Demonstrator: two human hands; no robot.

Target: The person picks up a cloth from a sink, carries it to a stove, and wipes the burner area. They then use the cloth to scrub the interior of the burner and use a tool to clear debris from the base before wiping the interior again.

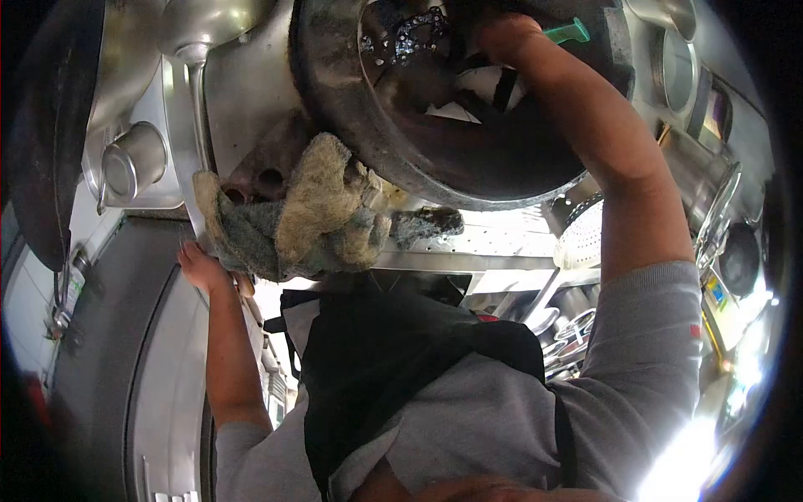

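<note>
Deep inside a large dark wok (477, 180), my right hand (508, 38) is closed on a tool with a green handle (569, 32), whose end sticks out to the right. The tool's working end is hidden. Dark, bubbly liquid (418, 38) lies in the wok near this hand. At the left, my left hand (202, 268) is curled over the metal counter edge (199, 219). Beside it, a crumpled, stained grey-beige cloth (314, 217) lies below the wok's rim.
A ladle (194, 52) and a metal cup (134, 165) are at the upper left. A perforated strainer (580, 238) sits right of the cloth, with several metal utensils (573, 335) below. Metal pots (698, 180) stand at the right. A dark pan (50, 125) is at the far left.
</note>
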